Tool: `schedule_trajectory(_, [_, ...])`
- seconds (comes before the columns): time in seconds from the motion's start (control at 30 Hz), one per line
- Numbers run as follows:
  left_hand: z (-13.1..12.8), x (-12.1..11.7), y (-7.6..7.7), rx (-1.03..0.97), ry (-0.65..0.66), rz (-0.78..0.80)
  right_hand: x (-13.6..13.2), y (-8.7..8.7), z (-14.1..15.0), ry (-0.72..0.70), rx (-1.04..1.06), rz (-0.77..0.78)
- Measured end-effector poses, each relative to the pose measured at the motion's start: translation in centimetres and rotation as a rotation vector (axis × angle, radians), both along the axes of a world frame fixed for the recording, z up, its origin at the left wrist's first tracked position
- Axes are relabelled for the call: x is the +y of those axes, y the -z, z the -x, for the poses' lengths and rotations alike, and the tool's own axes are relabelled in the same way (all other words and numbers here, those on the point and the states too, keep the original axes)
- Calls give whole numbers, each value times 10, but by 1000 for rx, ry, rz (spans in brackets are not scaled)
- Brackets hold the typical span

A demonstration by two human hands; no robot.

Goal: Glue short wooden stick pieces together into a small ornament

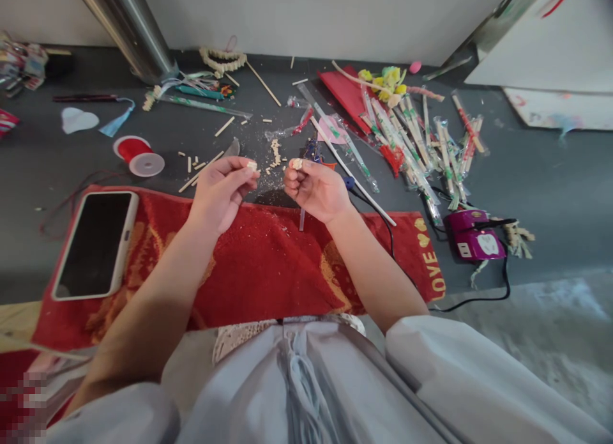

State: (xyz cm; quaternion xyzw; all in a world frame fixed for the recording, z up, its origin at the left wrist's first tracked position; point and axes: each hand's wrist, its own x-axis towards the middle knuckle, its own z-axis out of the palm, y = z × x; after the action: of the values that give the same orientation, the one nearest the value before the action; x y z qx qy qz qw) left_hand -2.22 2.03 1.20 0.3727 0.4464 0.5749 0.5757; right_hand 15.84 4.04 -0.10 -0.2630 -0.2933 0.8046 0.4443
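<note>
Mid-frame: left hand (223, 191), right hand (316, 190) each pinch a pale piece (297, 164); slack grip could lose one among loose bits (276, 153).

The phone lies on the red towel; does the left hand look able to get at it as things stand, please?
Probably yes: the phone lies uncovered on the towel, beside the left forearm, though the left hand pinches a small pale piece and may need to set it down first.
</note>
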Motion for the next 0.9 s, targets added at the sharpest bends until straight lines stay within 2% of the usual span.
schedule_trajectory(0.13, [0, -2, -11, -226, 71, 190, -1, 0, 2, -10, -21, -37])
schedule_trajectory(0.37, [-6, -8, -18, -397, 188, 307, -4, 1, 12, 145, -117, -208])
schedule_trajectory(0.57, [-11, -12, -16, -335, 183, 311, -11, 4, 20, 363, -290, -496])
schedule_trajectory(0.67, [-12, -13, -13, -282, 190, 255, -13, 5, 21, 387, -346, -630])
schedule_trajectory(0.9, [-12, -12, -6, -153, 160, 151, -19, 1, 19, 361, -496, -649])
